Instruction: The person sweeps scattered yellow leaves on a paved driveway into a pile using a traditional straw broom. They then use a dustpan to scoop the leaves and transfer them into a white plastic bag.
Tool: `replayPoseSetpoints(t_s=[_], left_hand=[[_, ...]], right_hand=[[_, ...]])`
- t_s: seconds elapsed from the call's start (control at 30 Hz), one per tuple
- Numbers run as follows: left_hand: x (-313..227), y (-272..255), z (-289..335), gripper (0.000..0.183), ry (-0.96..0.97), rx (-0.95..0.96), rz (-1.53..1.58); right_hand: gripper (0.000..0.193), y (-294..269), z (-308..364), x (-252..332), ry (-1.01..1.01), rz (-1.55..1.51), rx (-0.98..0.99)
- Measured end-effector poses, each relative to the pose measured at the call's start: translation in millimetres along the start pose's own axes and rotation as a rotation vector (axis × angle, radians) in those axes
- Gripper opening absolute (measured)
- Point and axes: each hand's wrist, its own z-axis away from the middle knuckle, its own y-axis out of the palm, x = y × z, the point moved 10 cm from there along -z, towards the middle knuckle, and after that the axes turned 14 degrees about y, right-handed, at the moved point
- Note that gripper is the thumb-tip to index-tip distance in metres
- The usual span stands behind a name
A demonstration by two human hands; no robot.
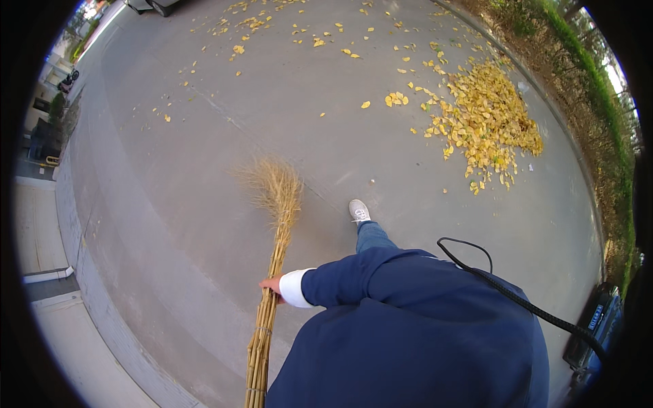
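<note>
A long broom [260,333] made of bundled tan stalks slants up from the lower edge. Its bushy twig head [277,187] is on or just above the grey pavement, and I cannot tell which. My right hand [272,285] is closed around the middle of the stalks, the arm in a dark blue sleeve with a white cuff reaching across my body to the left. Out of sight is my left hand; the lower end of the broom runs past the picture's edge. A heap of yellow leaves [493,112] lies on the pavement at the far right, apart from the broom.
Loose yellow leaves [316,42] are scattered across the far pavement. A kerb [578,153] with a planted strip borders the right side. Pale slabs [44,228] line the left. A vehicle [156,5] stands at the far left; a dark cord [530,306] hangs by my right shoulder.
</note>
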Motion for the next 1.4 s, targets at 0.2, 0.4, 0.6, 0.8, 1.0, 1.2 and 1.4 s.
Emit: replayPoseSetpoints(t_s=[0.2,0.4,0.6,0.8,1.0,1.2,1.4], left_hand=[[-235.0,78.9,-206.2,0.042,0.838,0.053,0.290],[-433.2,154.7,-331.8,0.037,1.185,0.152,0.343],[-430.6,119.6,-355.3,0.042,1.129,0.114,0.260],[-316.3,65.7,-399.9,0.054,0.850,0.036,0.228],[-167.0,34.0,-424.6,0.059,0.443,0.118,0.090],[-25.4,3.1,-500.8,0.046,0.111,0.212,0.053],[42.3,-72.4,-563.1,0.037,0.228,0.002,-0.023]], right_hand=[[0.026,-284.3,98.6,178.2,-0.296,-0.419,-0.235],[0.024,-474.8,283.7,337.5,-0.665,-0.778,-0.388],[0.022,-436.5,297.6,385.2,-0.769,-0.893,-0.082],[0.018,-298.1,205.6,430.9,-0.502,-0.668,-0.033],[0.015,-146.2,105.9,464.3,-0.298,-0.552,0.057],[0.014,7.3,9.6,523.1,-0.242,-0.338,-0.097],[0.015,174.6,-73.8,574.5,-0.088,-0.112,0.046]])
